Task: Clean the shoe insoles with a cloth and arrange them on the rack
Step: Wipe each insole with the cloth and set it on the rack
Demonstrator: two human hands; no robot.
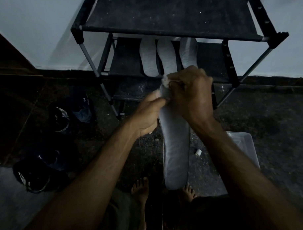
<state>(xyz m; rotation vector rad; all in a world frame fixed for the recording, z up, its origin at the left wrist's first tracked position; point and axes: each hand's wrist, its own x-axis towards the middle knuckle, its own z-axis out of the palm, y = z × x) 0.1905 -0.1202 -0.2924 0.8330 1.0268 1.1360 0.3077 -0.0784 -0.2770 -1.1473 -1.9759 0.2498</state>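
1. Grey insoles number four: one held insole (176, 150) sits in the hands over the floor, and three racked insoles (166, 58) lie side by side on the rack's middle shelf, just beyond the hands.
2. One white cloth (165, 80) shows, bunched at the far tip of the held insole.
3. One left hand (148, 114) grips the held insole's left edge, thumb curled over it; one right hand (189, 93) is curled round the cloth, pressing it on the insole's far end.
4. One black rack (168, 15) stands against a pale wall (30, 24).
5. Two pairs of dark shoes (42, 162) lie at left on the floor.
6. One clear plastic tub (245, 149) sits right of the insole, one small white object (198, 152) just beside it.
7. Two bare feet (141, 188) stand near on the dark speckled floor (267, 119).
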